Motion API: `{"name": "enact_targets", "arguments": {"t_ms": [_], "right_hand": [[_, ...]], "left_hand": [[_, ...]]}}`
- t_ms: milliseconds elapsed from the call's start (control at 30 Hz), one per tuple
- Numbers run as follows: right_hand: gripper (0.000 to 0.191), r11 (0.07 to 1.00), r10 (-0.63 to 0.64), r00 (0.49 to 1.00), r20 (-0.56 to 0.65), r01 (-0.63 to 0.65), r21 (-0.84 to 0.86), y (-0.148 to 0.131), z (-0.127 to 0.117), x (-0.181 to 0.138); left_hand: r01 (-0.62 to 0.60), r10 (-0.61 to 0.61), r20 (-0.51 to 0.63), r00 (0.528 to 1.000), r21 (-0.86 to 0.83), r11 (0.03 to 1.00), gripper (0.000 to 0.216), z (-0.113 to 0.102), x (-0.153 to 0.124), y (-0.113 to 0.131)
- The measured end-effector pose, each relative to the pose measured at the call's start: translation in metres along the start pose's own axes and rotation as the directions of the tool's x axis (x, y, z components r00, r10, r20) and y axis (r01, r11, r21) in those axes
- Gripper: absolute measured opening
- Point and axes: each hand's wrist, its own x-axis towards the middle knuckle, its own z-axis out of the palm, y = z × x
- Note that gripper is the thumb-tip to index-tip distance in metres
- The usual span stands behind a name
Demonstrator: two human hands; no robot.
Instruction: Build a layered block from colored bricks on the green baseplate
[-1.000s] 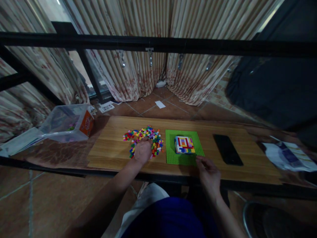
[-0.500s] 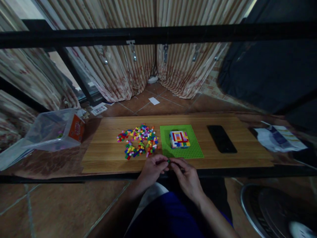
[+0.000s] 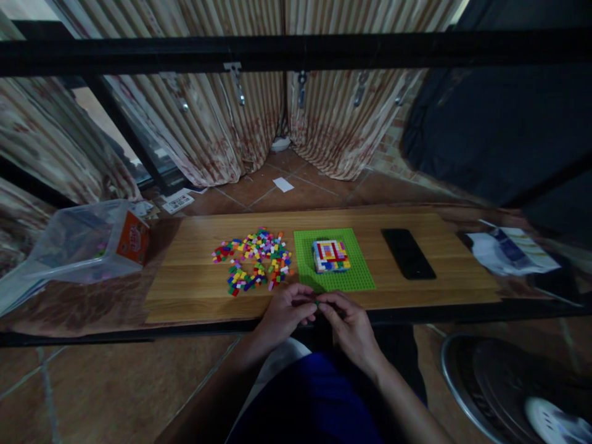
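Observation:
At the board's front edge my left hand (image 3: 287,311) and my right hand (image 3: 348,319) meet, fingertips pinched together. Between them is a small green toy brick (image 3: 317,303), mostly covered by the fingers; both hands grip it. Just beyond lies a light green studded baseplate (image 3: 361,271). On it stands a low block built of colourful bricks (image 3: 330,256), with a red and white square pattern on top. Left of the baseplate, loose bricks in many colours (image 3: 259,250) are spread in a ring-like pile.
A wooden board (image 3: 194,265) carries the bricks and a black phone (image 3: 407,253). To the left stands a clear plastic box (image 3: 87,243) with an orange label. A crumpled white packet (image 3: 513,250) lies at the right. A round stool (image 3: 499,382) is at the lower right.
The camera view has shifted slightly, so the board and its things appear a little further left and higher. Both hands stay together on the green brick, with only small finger movement.

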Motion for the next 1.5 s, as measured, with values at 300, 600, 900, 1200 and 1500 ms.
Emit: {"name": "enact_targets", "arguments": {"t_ms": [300,600,900,1200,1500], "right_hand": [[0.024,0.959,-0.123,0.944,-0.306,0.035,-0.28,0.025,-0.039,0.031],[0.028,0.889,-0.242,0.927,-0.287,0.094,-0.447,0.047,-0.048,0.061],[0.027,0.869,-0.266,0.941,-0.211,0.14,-0.474,0.043,-0.057,0.066],[0.027,0.838,-0.299,0.947,-0.119,0.2,-0.507,0.047,-0.065,0.073],[0.03,0.811,-0.321,0.941,-0.103,0.217,-0.543,0.056,-0.065,0.073]], "left_hand": [[-0.151,0.224,-0.168,0.96,0.367,0.918,0.02,-0.02,0.007,-0.02],[-0.165,0.253,-0.186,0.949,0.391,0.906,0.021,-0.035,0.006,-0.029],[-0.176,0.267,-0.153,0.951,0.443,0.879,0.017,-0.036,0.006,-0.024],[-0.187,0.29,-0.156,0.944,0.471,0.862,0.015,-0.034,0.003,-0.021],[-0.18,0.29,-0.156,0.944,0.493,0.851,0.015,-0.034,0.004,-0.025]]}}
